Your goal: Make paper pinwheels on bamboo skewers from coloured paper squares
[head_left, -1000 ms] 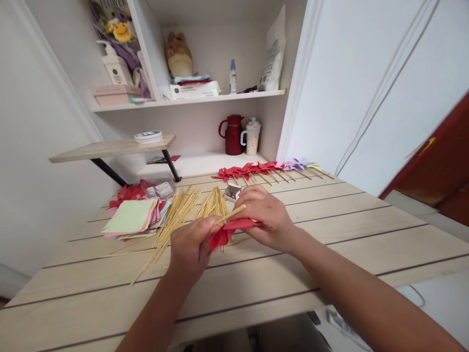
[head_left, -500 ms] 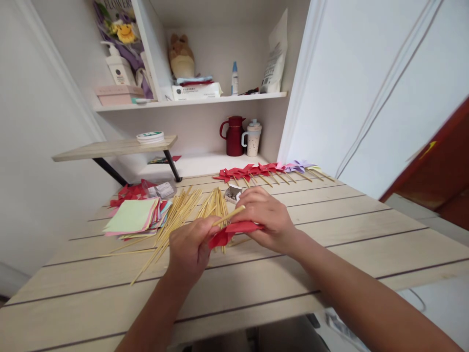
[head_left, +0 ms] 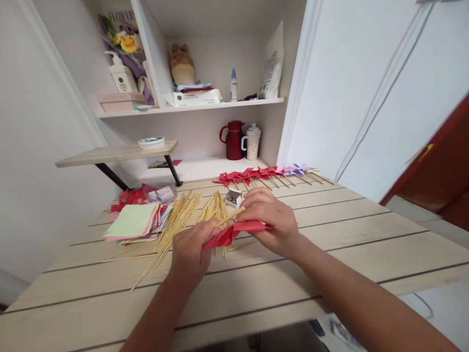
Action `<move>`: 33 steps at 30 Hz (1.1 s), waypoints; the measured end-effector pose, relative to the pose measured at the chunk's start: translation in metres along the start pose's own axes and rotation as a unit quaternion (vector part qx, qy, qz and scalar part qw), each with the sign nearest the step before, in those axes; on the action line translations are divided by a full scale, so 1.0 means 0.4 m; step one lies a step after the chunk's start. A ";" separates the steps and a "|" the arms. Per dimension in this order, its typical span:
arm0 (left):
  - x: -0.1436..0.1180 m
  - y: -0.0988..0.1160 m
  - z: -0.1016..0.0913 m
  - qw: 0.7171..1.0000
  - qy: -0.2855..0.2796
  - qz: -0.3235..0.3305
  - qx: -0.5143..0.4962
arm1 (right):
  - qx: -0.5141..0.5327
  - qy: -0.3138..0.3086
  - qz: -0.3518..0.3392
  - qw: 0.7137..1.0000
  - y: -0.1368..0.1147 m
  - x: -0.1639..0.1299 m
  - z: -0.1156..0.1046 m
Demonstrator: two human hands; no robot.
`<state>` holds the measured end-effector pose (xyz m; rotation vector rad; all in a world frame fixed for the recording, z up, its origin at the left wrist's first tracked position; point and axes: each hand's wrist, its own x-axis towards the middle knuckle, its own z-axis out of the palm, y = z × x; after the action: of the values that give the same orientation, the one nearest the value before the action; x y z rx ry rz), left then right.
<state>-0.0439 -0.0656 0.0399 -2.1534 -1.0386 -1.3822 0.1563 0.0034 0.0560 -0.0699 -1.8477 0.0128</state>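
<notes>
My left hand (head_left: pixel 190 252) grips a thin wooden stick (head_left: pixel 230 216) together with the near part of a red folded paper pinwheel (head_left: pixel 234 231). My right hand (head_left: pixel 271 217) pinches the far side of the same red pinwheel, its fingers over the stick's tip. Both hands are held just above the light wooden table (head_left: pixel 330 254), in front of a loose pile of wooden sticks (head_left: pixel 183 217).
A stack of coloured paper squares (head_left: pixel 134 221) lies at the left. A small open box of pins (head_left: pixel 233 198) sits behind the hands. A row of finished pinwheels (head_left: pixel 264 173), red and lilac, lies at the table's back. Shelves behind hold a red jug (head_left: pixel 233 141) and a mug (head_left: pixel 252 142).
The hands and the red pinwheel stay together; the pinwheel has flattened out a little toward the right. The camera has tipped slightly, shifting the scene down.
</notes>
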 end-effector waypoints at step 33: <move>-0.002 -0.005 -0.002 0.998 0.015 0.038 0.048 | -0.009 0.020 0.011 1.000 -0.005 0.010 -0.004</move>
<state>-0.0461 -0.0653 0.0396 -2.0744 -0.9814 -1.2982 0.1566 0.0015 0.0605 -0.1028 -1.8077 0.0104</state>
